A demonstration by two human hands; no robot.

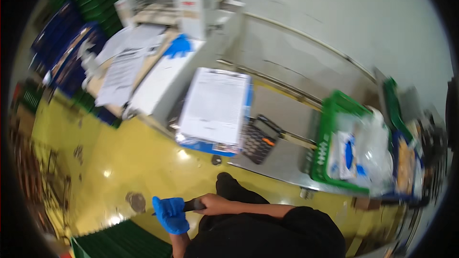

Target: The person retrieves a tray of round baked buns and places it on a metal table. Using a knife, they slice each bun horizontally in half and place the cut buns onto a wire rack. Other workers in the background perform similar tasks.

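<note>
My left hand (170, 215), in a blue disposable glove, is low in the view, left of my body. My bare right hand (217, 204) grips one end of a dark, handle-like object (193, 205). Its other end runs into the curled gloved fingers, and a thin dark tip shows past the glove on the far side. Blur and the glove hide what kind of tool it is. Both hands are held over the yellow floor, close to my black clothing.
Ahead stands a metal table (287, 157) with a clipboard of papers (215, 105), a calculator (260, 138) and a green plastic crate (322, 150) holding a glove box and plastic bags. Another blue glove (179, 46) lies beside printed sheets (122, 75). A green crate (122, 240) sits low left.
</note>
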